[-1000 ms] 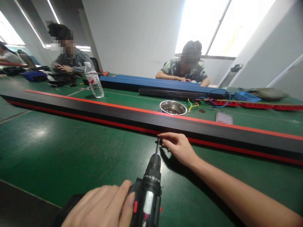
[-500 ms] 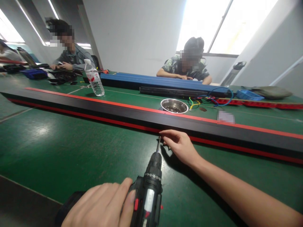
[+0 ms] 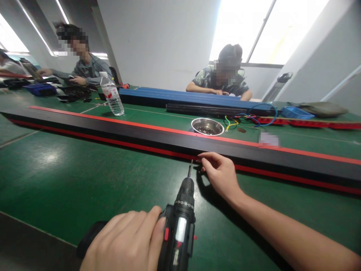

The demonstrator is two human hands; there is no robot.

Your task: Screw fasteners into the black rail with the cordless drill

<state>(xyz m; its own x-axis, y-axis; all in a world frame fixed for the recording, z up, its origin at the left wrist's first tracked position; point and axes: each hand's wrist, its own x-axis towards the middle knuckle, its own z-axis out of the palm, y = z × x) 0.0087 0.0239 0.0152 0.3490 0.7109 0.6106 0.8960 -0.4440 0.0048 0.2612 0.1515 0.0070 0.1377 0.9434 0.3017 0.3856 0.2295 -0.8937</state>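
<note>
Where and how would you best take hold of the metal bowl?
Coming from above, probably pinch the metal bowl at its left rim: that thin lip shows uncovered, while the black-and-red bar runs in front and wires lie close on the right.

Long black-and-red bar: smooth, mostly matt. Black pistol-shaped power drill: matt plastic body, ridged chuck; slim silver bit, shiny metal. Round silver bowl: polished metal. Clear bottle: glossy plastic. Broad green bench: smooth, semi-gloss.
</note>
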